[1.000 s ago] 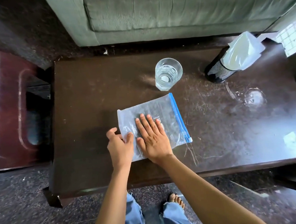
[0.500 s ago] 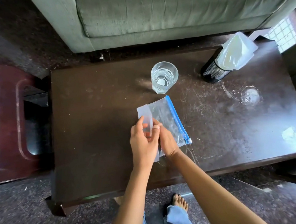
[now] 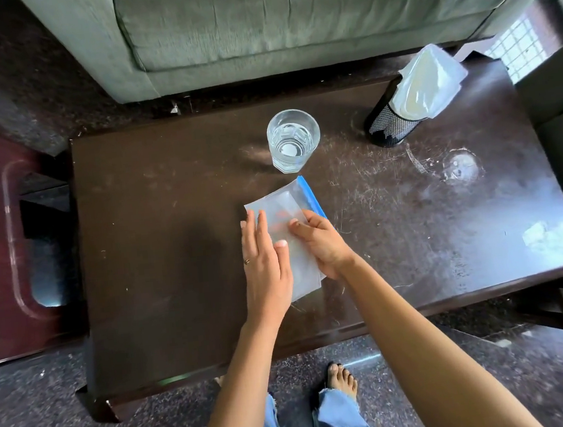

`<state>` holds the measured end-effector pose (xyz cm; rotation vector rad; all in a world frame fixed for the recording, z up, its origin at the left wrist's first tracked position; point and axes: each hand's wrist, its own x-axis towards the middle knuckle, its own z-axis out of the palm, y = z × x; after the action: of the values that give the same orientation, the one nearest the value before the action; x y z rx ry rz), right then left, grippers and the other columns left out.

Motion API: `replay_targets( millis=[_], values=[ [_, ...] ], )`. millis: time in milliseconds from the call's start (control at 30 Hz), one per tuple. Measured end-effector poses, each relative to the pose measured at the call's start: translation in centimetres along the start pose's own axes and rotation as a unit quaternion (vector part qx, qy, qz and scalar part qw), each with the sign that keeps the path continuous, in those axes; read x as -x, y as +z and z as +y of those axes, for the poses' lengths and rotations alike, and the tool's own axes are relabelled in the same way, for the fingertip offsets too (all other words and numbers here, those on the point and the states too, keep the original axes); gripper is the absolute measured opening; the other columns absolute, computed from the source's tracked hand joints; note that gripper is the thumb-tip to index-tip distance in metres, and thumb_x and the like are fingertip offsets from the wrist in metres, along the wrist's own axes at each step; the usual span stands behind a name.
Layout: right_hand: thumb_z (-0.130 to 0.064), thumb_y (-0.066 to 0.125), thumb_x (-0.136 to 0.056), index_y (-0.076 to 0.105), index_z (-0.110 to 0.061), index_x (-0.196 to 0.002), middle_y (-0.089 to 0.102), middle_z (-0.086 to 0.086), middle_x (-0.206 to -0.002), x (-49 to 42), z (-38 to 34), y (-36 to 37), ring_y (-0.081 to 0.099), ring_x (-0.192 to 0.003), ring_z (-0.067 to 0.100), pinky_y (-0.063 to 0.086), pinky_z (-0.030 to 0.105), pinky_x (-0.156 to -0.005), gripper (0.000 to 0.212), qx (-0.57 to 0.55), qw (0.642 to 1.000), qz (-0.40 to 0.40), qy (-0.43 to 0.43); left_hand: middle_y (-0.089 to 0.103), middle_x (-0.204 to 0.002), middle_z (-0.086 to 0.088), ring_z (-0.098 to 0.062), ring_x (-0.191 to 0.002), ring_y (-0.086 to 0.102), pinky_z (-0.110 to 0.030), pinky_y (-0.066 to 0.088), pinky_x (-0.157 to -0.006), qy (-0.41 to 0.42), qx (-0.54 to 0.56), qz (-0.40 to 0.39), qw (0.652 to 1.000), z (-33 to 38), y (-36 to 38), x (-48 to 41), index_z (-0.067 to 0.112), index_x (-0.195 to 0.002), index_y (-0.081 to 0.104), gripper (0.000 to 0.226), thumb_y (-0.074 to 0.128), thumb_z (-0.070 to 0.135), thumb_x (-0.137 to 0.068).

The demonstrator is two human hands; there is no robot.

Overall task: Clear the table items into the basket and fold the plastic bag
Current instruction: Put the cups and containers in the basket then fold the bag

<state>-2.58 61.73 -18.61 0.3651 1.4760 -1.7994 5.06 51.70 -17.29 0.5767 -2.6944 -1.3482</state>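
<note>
item: bag [image 3: 282, 203], folded, lying on table [image 3: 174, 258]. i am pressing it with my left hand [image 3: 266, 269], fingers straight; my right hand [image 3: 321, 244] is pinching its fold.

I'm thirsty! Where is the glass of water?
In the head view, the glass of water stands mid-table, just beyond the plastic bag, left of the black mesh basket.

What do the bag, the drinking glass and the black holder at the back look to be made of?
Zip bag: thin see-through plastic, slightly frosted, creasing at the fold, with a blue zip strip. Drinking glass: clear faceted glass, probably; water is visible inside. Black basket: perforated mesh, likely metal, matte.
</note>
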Motion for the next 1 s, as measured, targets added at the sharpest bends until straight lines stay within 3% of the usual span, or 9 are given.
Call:
replay_targets(
  millis=[133, 233, 333, 433, 567, 700, 800, 900, 1000],
  values=[
    [-0.011, 0.05, -0.099, 0.059, -0.002, -0.115, 0.068, 0.013, -0.1, -0.3, -1.3, -0.2, 0.066, -0.084, 0.025, 0.054, 0.043, -0.085, 0.02, 0.011, 1.0, 0.007, -0.005, -0.004, -0.159, -0.002, -0.02, -0.146, -0.012, -0.036, -0.004, -0.119, 0.034, -0.118, -0.088, 0.989, -1.8, 1.3, 0.5, 0.011, -0.151, 0.003, 0.069, 0.009, 0.053, -0.095],
    [-0.012, 0.052, -0.098, 0.063, -0.005, -0.111, 0.068, 0.011, -0.098, -0.2, -2.4, 0.1, 0.063, -0.086, 0.023, 0.052, 0.041, -0.086, 0.018, 0.13, 0.99, 0.028, -0.036, -0.015, -0.156, 0.001, -0.021, -0.146, -0.015, -0.034, -0.012, -0.117, 0.034, -0.169, -0.121, 0.978, -2.0, 1.7, 0.3, 0.013, -0.151, -0.001, 0.079, -0.005, 0.062, -0.089],
    [-0.016, 0.059, -0.091, 0.065, -0.008, -0.096, 0.066, 0.01, -0.084, -0.2, -2.9, -0.2, 0.055, -0.074, 0.017, 0.047, 0.026, -0.068, 0.011, 0.339, 0.931, 0.105, -0.086, -0.016, -0.155, 0.002, -0.021, -0.146, -0.014, -0.035, -0.012, -0.116, 0.043, -0.193, -0.143, 0.97, -2.0, 1.6, 0.0, 0.017, -0.15, -0.004, 0.078, -0.01, 0.062, -0.088],
    [-0.017, 0.06, -0.089, 0.06, -0.006, -0.091, 0.058, 0.004, -0.076, 0.6, -2.9, -0.2, 0.05, -0.072, 0.02, 0.041, 0.024, -0.058, 0.011, 0.417, 0.884, 0.178, -0.115, -0.018, -0.155, 0.001, -0.022, -0.146, -0.013, -0.036, -0.011, -0.118, 0.068, -0.23, -0.161, 0.957, -2.0, 1.6, -0.2, 0.019, -0.148, -0.011, 0.071, -0.01, 0.059, -0.09],
    [-0.029, 0.063, -0.089, 0.063, -0.008, -0.11, 0.054, 0.011, -0.114, 0.7, -1.6, -0.6, 0.04, -0.106, 0.032, 0.039, 0.034, -0.089, 0.03, 0.558, 0.78, 0.239, -0.155, -0.016, -0.156, -0.002, -0.021, -0.146, -0.014, -0.036, -0.01, -0.118, 0.093, -0.227, -0.174, 0.954, -1.7, 1.8, -0.4, 0.018, -0.148, -0.011, 0.074, -0.005, 0.062, -0.089],
    [-0.022, 0.067, -0.088, 0.062, -0.004, -0.107, 0.043, 0.012, -0.119, 0.6, -1.6, -1.1, 0.041, -0.108, 0.031, 0.041, 0.031, -0.092, 0.026, 0.48, 0.83, 0.251, -0.136, -0.015, -0.157, -0.003, -0.023, -0.145, -0.016, -0.035, -0.012, -0.117, 0.106, -0.237, -0.182, 0.948, -1.2, 2.1, -0.7, 0.017, -0.148, -0.01, 0.079, -0.009, 0.066, -0.086],
    [-0.014, 0.07, -0.086, 0.064, -0.005, -0.096, 0.043, 0.007, -0.111, 0.7, -2.0, -1.6, 0.052, -0.091, 0.02, 0.046, 0.023, -0.085, 0.015, 0.41, 0.866, 0.25, -0.143, -0.013, -0.158, -0.007, -0.026, -0.145, -0.018, -0.037, -0.012, -0.117, 0.112, -0.259, -0.184, 0.941, -1.1, 2.4, -0.8, 0.017, -0.148, -0.011, 0.078, -0.009, 0.065, -0.086],
    [-0.013, 0.071, -0.084, 0.065, -0.009, -0.085, 0.051, 0.009, -0.105, 0.7, -2.1, -2.1, 0.053, -0.073, 0.011, 0.042, 0.004, -0.071, 0.008, 0.38, 0.877, 0.257, -0.141, -0.013, -0.159, -0.007, -0.027, -0.145, -0.018, -0.038, -0.013, -0.117, 0.117, -0.266, -0.187, 0.938, -1.1, 2.7, -1.0, 0.016, -0.149, -0.01, 0.078, -0.008, 0.064, -0.087],
    [-0.014, 0.072, -0.083, 0.064, -0.012, -0.08, 0.057, 0.009, -0.101, 0.6, -2.2, -2.5, 0.051, -0.067, 0.005, 0.038, 0.001, -0.063, 0.009, 0.357, 0.884, 0.267, -0.14, -0.013, -0.158, -0.007, -0.028, -0.145, -0.017, -0.039, -0.012, -0.117, 0.12, -0.268, -0.183, 0.938, -0.9, 3.0, -1.3, 0.015, -0.151, -0.005, 0.081, -0.007, 0.065, -0.088]
  ],
)
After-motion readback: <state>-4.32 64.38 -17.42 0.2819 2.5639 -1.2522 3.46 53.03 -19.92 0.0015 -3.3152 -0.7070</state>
